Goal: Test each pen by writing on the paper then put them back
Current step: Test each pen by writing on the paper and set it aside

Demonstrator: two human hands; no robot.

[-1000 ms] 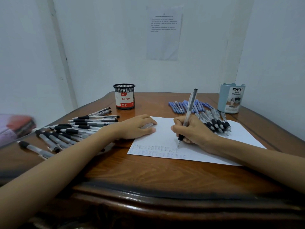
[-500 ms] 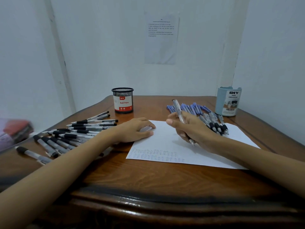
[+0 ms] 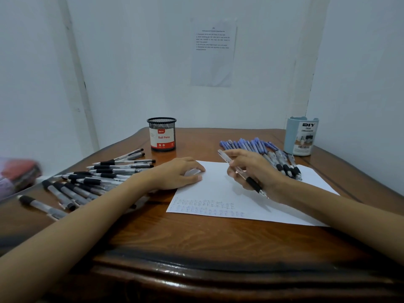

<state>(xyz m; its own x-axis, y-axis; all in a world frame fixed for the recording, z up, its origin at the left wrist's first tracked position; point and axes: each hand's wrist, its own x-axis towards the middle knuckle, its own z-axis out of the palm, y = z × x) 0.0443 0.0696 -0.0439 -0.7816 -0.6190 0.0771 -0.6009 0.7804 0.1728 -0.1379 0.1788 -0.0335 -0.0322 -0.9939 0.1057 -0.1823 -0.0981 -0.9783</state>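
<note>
grip: the right hand (image 3: 251,169) pinches a pen (image 3: 253,184) mid-barrel between the thumb and curled fingers.
pen look: clear barrel, black rubber grip near the tip, pale clicker end.
pen place: held just above the paper (image 3: 218,189), over its far right part. the tip is off the sheet and points back toward the person. the clicker end sticks out past the fingertips, away and to the left.
change: a second ago this pen stood near upright with its tip on the paper. half a second ago it was lifted and tilted. now it lies lower, slanted across the fingers.
right hand pose: back of the hand up, forearm crossing the paper's near right corner.
left hand (image 3: 181,171): rests on the paper's far left corner, fingers relaxed and slightly bent, holding nothing, where it was before.
paper marks (image 3: 207,206): rows of faint small scribbles along the near edge.
left of the paper: a pile of black-grip pens (image 3: 98,176) on the wooden table (image 3: 196,237).
beyond the paper: a row of blue pens (image 3: 247,145).
cups: a black mesh cup (image 3: 161,136) labelled "ball pens" beyond the far left corner, and a pale blue desk organizer (image 3: 302,136) beyond the far right.
</note>
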